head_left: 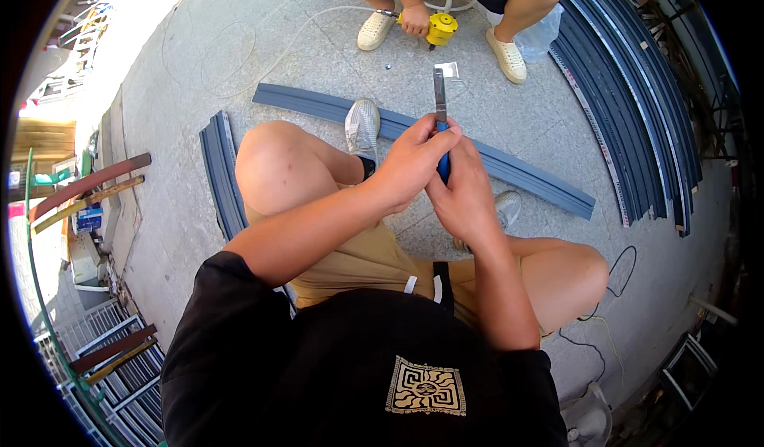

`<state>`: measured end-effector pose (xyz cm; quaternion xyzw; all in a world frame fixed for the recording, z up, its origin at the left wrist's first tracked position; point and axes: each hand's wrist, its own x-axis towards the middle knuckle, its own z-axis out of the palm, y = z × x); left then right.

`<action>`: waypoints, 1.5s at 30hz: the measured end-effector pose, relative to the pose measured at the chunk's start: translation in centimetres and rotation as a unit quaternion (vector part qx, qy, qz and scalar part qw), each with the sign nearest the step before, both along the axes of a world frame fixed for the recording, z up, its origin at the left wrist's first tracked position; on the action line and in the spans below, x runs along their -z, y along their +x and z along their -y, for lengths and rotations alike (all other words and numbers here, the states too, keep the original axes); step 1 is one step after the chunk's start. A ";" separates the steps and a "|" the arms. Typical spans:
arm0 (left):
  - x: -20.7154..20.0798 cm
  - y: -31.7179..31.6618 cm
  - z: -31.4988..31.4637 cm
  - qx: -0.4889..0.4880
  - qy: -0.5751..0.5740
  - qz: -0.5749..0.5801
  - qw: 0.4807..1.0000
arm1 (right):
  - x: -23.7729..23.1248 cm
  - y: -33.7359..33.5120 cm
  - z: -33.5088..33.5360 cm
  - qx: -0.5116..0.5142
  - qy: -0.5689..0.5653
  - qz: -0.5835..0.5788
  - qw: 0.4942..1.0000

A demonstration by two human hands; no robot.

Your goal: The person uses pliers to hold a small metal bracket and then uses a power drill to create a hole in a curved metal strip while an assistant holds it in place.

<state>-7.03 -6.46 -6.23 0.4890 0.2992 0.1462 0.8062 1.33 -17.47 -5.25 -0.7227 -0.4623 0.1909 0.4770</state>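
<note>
Both my hands meet in front of my knees around a hand tool with a blue handle and a straight, flat metal front part. My left hand wraps the handle from the left, fingers closed. From the right, my right hand is closed on the same handle, its fingers against the left ones. The metal part points away from me; its exact kind is unclear. Beneath, a long grey-blue metal profile lies across the floor, with one of my shoes on or against it.
A second profile lies by my left knee. Opposite me a person crouches, holding a yellow power tool with a pale hose. Many profiles are stacked at the right. A dark cable lies at the lower right; metal frames stand at the left.
</note>
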 end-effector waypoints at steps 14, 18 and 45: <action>-0.6 -0.8 -1.5 0.157 0.309 -0.141 0.927 | -1.3 4.8 2.6 0.126 0.026 -0.238 0.963; -0.4 -1.0 -0.9 0.183 0.297 -0.125 0.929 | -1.3 5.4 3.4 0.096 0.039 -0.369 0.924; -0.6 -2.0 -1.6 0.208 0.461 -0.152 0.849 | 0.3 4.2 1.4 0.125 0.095 -0.437 0.886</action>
